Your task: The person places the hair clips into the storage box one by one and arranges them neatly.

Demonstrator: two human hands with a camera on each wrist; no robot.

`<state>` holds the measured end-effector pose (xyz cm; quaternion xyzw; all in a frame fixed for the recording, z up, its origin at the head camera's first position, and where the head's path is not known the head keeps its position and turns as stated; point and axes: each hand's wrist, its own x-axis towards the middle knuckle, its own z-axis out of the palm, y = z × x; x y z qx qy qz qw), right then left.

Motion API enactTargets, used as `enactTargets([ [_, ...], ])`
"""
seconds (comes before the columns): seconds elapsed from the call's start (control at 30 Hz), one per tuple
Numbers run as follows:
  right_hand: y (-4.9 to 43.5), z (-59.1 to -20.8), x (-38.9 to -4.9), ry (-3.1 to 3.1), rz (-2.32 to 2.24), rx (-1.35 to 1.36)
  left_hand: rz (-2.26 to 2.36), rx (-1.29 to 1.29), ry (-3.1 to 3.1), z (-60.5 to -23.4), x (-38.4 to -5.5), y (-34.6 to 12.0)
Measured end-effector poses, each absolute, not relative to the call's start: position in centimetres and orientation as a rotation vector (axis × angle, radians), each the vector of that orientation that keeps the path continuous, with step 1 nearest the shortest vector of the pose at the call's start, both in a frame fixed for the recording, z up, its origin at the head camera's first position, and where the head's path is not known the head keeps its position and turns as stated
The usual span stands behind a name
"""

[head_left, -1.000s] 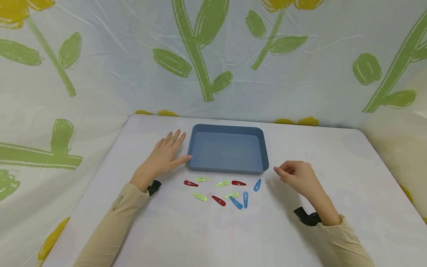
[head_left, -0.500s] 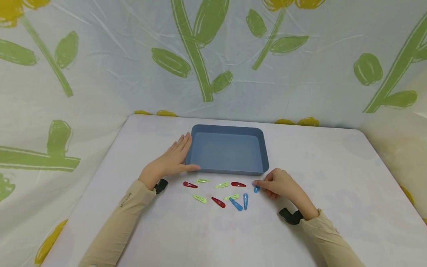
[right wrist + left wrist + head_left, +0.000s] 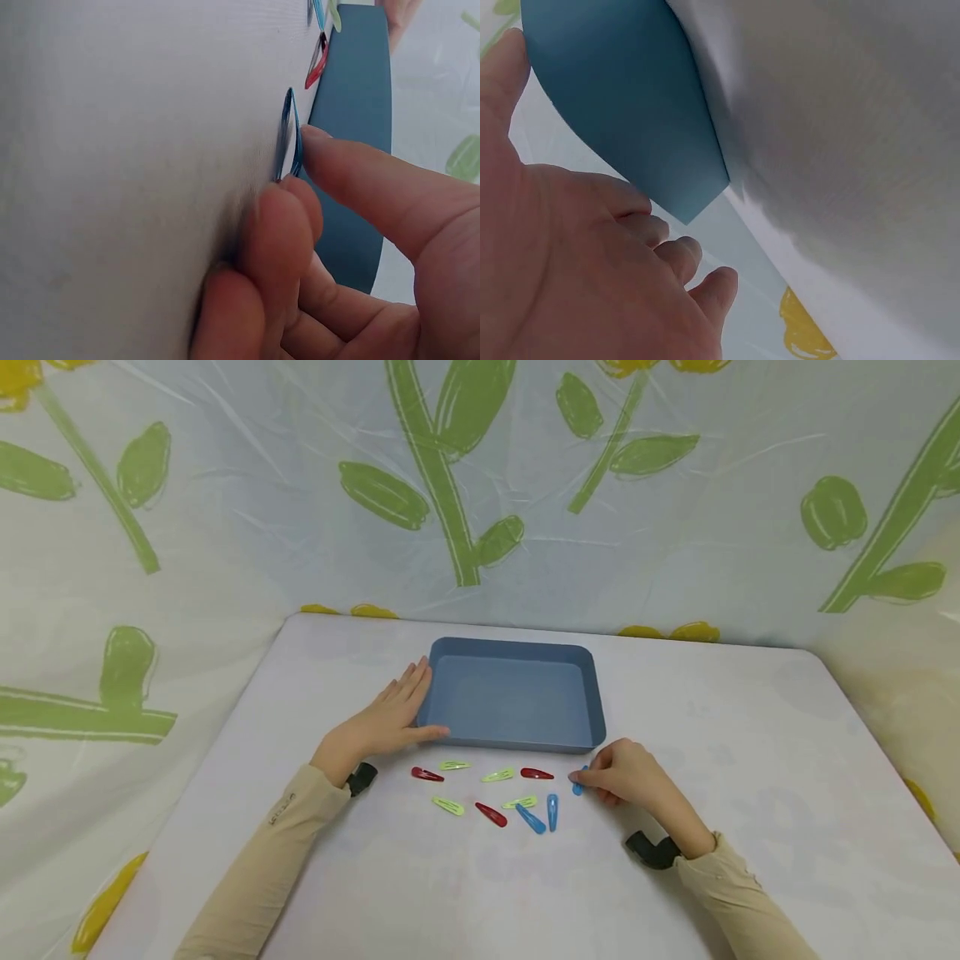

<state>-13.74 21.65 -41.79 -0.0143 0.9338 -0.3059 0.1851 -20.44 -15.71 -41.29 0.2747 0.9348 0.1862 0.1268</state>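
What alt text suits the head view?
A person's right hand pinches a blue hair clip at a white table, while the left hand rests against a blue tray. Three red clips, four green clips and two other blue clips lie nearby.

1 glossy blue, teardrop-shaped snap hair clip [image 3: 577,790] (partly covered) is pinched in the right hand [image 3: 628,772], below and right of the head view's centre. 1 matte slate-blue rectangular tray [image 3: 513,693], round-cornered and low-walled, sits upright near the centre, the left hand [image 3: 386,720] against its left side.

Tray [image 3: 513,697] (on table [image 3: 480,893]) behind 10 clips [image 3: 491,814].
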Motion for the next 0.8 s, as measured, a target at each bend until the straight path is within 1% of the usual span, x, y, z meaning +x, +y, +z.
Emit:
enactTargets([
  [0.57, 21.56, -41.61, -13.53, 2.608, -0.930, -0.033, 0.527, 0.756, 2.711, -41.35, -20.57, -15.37],
  [0.8, 21.83, -41.27, -13.60, 2.526, -1.025, -0.119, 0.669, 0.779, 2.651, -41.91, -21.26, -15.78],
])
